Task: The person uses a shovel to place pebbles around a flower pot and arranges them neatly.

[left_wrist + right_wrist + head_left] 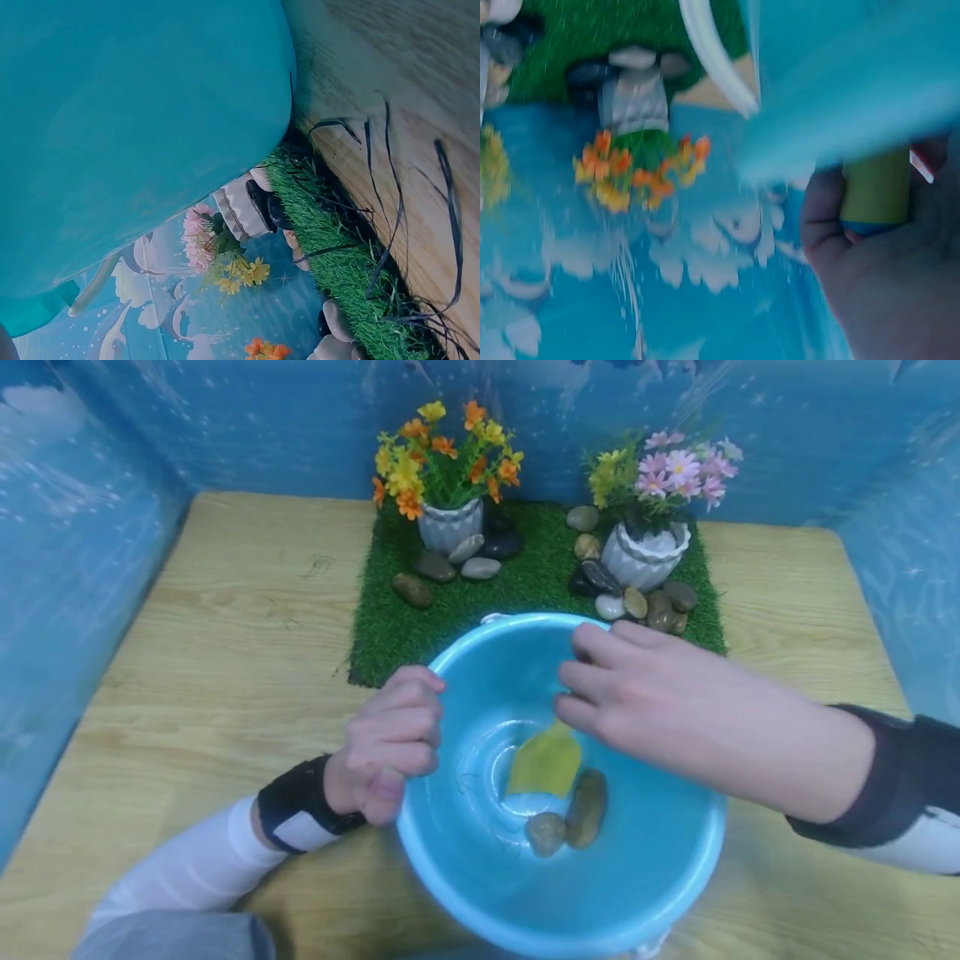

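My left hand (393, 739) grips the left rim of a light blue bucket (442, 868). In my right hand (626, 681), over the bucket's far right side, is a small yellow shovel (546, 762). Its blade points down into the bucket, and the right wrist view shows my fingers wrapped around its yellow handle (877, 187). Beside the blade at the bucket's bottom lie a long brown stone (587, 808) and a smaller rounded stone (546, 833). The left wrist view is mostly the bucket's outer wall (135, 127).
Behind the bucket lies a green turf mat (397, 627). It carries a pot of orange and yellow flowers (450, 527), a pot of pink flowers (645, 560) and several pebbles (480, 568). Blue printed sheeting (285, 435) encloses the wooden table (217, 652).
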### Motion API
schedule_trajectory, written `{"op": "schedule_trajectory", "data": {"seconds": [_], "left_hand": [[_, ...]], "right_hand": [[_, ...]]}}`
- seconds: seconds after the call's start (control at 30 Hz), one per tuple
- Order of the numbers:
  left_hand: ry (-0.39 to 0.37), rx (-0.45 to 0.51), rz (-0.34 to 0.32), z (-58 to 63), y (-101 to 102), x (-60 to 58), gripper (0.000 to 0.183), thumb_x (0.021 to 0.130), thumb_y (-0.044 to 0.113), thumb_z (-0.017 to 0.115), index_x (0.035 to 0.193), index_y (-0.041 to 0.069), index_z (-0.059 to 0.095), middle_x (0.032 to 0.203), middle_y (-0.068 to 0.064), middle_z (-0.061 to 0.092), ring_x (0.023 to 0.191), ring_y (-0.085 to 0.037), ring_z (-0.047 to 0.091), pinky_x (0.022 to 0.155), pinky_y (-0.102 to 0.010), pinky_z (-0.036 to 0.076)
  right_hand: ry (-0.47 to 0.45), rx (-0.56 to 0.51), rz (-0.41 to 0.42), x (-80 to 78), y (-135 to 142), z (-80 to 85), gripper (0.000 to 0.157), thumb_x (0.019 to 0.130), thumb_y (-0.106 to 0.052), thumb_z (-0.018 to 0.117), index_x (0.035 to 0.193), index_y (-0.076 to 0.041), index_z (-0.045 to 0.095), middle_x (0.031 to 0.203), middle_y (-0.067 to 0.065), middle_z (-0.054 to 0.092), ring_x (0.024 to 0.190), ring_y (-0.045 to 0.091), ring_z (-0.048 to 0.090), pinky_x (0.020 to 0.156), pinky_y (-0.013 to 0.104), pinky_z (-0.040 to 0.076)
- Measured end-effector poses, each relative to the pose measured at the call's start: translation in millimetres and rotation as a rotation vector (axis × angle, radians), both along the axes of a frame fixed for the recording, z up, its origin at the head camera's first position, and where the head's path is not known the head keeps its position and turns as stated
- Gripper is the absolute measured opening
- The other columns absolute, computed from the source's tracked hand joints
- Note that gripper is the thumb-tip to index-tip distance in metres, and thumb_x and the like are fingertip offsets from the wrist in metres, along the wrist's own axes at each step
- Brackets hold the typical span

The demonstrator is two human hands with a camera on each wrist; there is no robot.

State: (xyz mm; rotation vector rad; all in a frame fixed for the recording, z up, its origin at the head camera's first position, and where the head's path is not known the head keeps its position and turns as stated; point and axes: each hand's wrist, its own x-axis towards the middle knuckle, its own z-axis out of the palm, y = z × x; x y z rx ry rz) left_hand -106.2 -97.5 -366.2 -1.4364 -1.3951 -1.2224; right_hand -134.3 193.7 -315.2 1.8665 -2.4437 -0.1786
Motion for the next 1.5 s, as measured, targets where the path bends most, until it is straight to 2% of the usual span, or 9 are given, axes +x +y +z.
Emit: {"op": "schedule_trajectory", "data": {"seconds": [0.07,0.13,0.33,0.57,0.87,1.03,1.2,1.37,1.5], "left_hand": [[0.002,0.004,-0.001,-0.2,1,-0.2,0.055,0.104,0.024,0.021,0.052,0.018,0.038,0.056,0.001,0.040,0.058,-0.021,0.042,0.078,-0.044,0.040],[0.004,0.007,-0.002,-0.3,1,-0.5,0.055,0.104,0.024,0.021,0.052,0.018,0.038,0.056,0.001,0.040,0.058,-0.021,0.042,0.078,-0.044,0.041],[0.011,0.002,0.003,-0.2,1,-0.8,0.055,0.105,0.024,0.021,0.052,0.018,0.037,0.055,0.002,0.040,0.057,-0.021,0.042,0.077,-0.044,0.041],[0.011,0.003,0.009,-1.1,2,-0.8,0.055,0.104,0.025,0.021,0.051,0.019,0.036,0.055,0.002,0.039,0.057,-0.020,0.042,0.077,-0.044,0.041],[0.011,0.003,0.009,-0.5,2,-0.8,0.055,0.104,0.024,0.021,0.051,0.018,0.036,0.055,0.002,0.039,0.057,-0.020,0.042,0.078,-0.044,0.041],[0.007,0.003,0.007,0.4,2,-0.1,0.055,0.104,0.024,0.021,0.051,0.018,0.036,0.054,0.002,0.039,0.057,-0.021,0.042,0.078,-0.044,0.041],[0.007,0.000,0.008,0.7,2,0.4,0.055,0.104,0.023,0.021,0.051,0.018,0.036,0.055,0.002,0.039,0.057,-0.021,0.042,0.077,-0.044,0.041],[0.003,0.008,0.009,0.7,2,0.5,0.055,0.104,0.023,0.021,0.052,0.018,0.036,0.055,0.001,0.039,0.057,-0.021,0.042,0.077,-0.044,0.041],[-0.005,0.003,0.013,0.5,2,1.1,0.054,0.104,0.023,0.021,0.052,0.019,0.036,0.055,0.001,0.039,0.057,-0.022,0.042,0.078,-0.044,0.041]], "right_hand": [[-0.028,0.033,-0.002,16.2,-27,34.8,0.022,0.081,-0.010,0.082,0.098,-0.014,0.067,0.088,0.001,0.055,0.081,0.024,0.036,0.070,0.038,0.033],[-0.061,0.072,-0.005,22.0,-37,45.1,0.018,0.080,-0.011,0.083,0.089,-0.013,0.067,0.081,0.000,0.053,0.076,0.022,0.034,0.068,0.034,0.031],[-0.185,0.089,-0.007,20.4,-39,36.3,0.014,0.082,-0.012,0.081,0.087,-0.013,0.068,0.079,-0.004,0.053,0.074,0.018,0.035,0.069,0.031,0.031],[-0.376,-0.004,-0.085,15.3,-33,44.1,0.020,0.084,-0.022,0.080,0.099,-0.018,0.068,0.090,-0.009,0.057,0.082,0.014,0.037,0.073,0.030,0.034],[-0.419,-0.239,-0.102,8.4,-5,61.1,0.024,0.088,-0.030,0.073,0.110,-0.022,0.069,0.100,-0.023,0.059,0.093,-0.003,0.043,0.085,0.025,0.043],[-0.477,-0.276,-0.134,8.8,9,64.1,0.025,0.088,-0.028,0.075,0.112,-0.027,0.067,0.102,-0.029,0.057,0.092,-0.007,0.045,0.076,0.020,0.042],[-0.550,-0.296,-0.175,12.4,24,67.8,0.039,0.090,-0.020,0.074,0.123,-0.038,0.062,0.108,-0.030,0.059,0.093,-0.004,0.050,0.076,0.024,0.043],[-0.495,-0.262,-0.265,2.7,70,42.5,0.049,0.090,-0.024,0.076,0.133,-0.039,0.059,0.117,-0.025,0.059,0.099,-0.001,0.053,0.079,0.022,0.043],[-0.453,-0.283,-0.346,-7.1,105,19.6,0.053,0.086,-0.025,0.080,0.134,-0.034,0.060,0.117,-0.021,0.060,0.094,-0.001,0.054,0.073,0.021,0.044]]}}
